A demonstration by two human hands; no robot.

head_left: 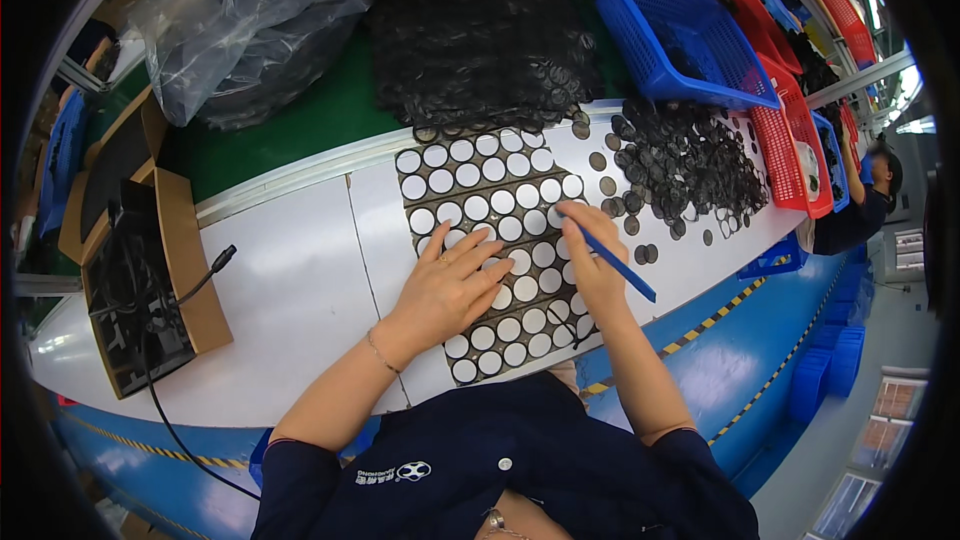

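Dark sheets (470, 189) set with rows of round white discs with black rims lie on the white table in front of me. My left hand (445, 290) rests on the discs, its fingers spread and stretched out. My right hand (595, 265) is closed round a slim blue flat-ended tool (628, 275), whose exact kind I cannot make out. The tool's far tip is at a disc on the right side of the sheets, near my fingertips. Beyond them, to the right, loose dark round pieces (690, 160) lie in a heap, with several scattered around it.
A large stack of black perforated sheets (480, 45) sits at the back, beside a clear plastic bag (250, 30). A blue basket (690, 40) and red baskets (790, 140) stand at the right. An open cardboard box (190, 260) with black cables is on the left. Another person (860, 205) is at far right.
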